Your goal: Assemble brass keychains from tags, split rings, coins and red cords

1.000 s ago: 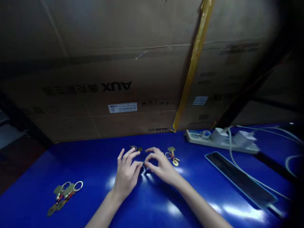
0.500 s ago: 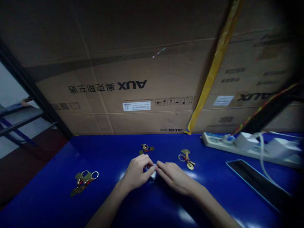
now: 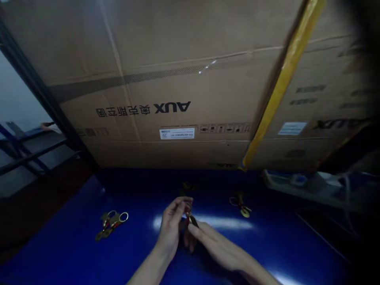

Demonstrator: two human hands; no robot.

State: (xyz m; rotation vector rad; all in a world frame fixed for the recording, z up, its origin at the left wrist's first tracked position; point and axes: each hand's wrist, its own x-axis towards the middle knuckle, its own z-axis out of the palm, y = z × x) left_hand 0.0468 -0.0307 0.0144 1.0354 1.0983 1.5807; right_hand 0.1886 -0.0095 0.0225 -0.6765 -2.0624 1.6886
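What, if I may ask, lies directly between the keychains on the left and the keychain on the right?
In the head view, the left hand and right hand, with another keychain between them.

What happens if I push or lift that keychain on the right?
The keychain would probably slide, since the blue table looks shiny. It likely won't roll, because it lies flat. Lifted by its ring, it may dangle, as several small parts seem joined together.

My feed shows a glossy blue surface bearing two brass-coloured ringed keychains at left, another ringed keychain at right, a dim metallic cluster farther back, a long pale power strip and a dark flat phone.
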